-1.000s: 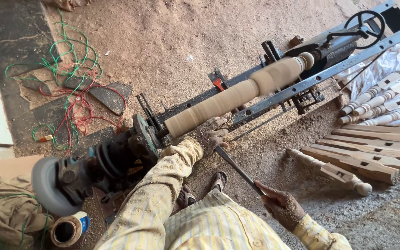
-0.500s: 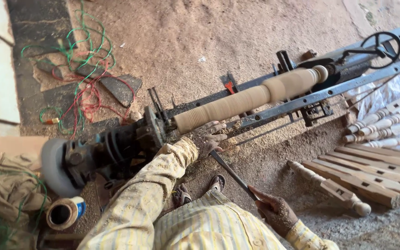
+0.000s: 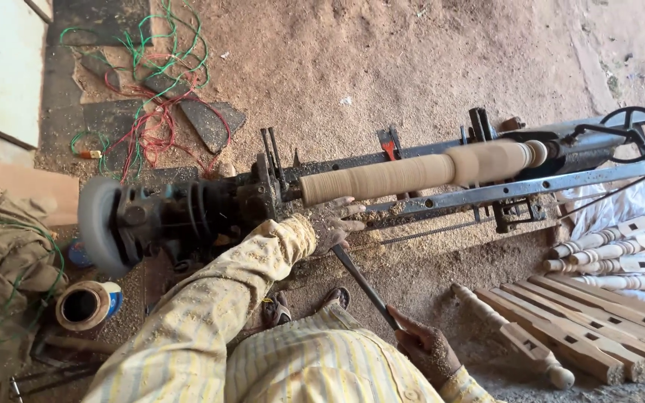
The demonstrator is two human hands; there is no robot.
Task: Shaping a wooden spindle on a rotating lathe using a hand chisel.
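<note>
A pale wooden cylinder (image 3: 412,173) is mounted lengthwise in a dark metal lathe (image 3: 442,201), thicker at its right end. My left hand (image 3: 336,224), dusted with sawdust, rests on the lathe's rail just below the cylinder's left end and presses the blade of a long metal chisel (image 3: 360,276) against it. My right hand (image 3: 427,347) grips the chisel's handle end low and to the right, near my yellow striped shirt. The chisel slants up and left from my right hand to my left.
The lathe's motor and grey wheel (image 3: 98,224) sit at the left, a handwheel (image 3: 632,130) at the far right. Turned wooden legs (image 3: 561,328) lie on the ground at lower right. Tangled red and green wires (image 3: 151,112), a tape roll (image 3: 87,304) and sawdust cover the floor.
The view has shifted so the lathe sits more level and to the right. My hands keep their hold on the chisel at the cylinder's left end.
</note>
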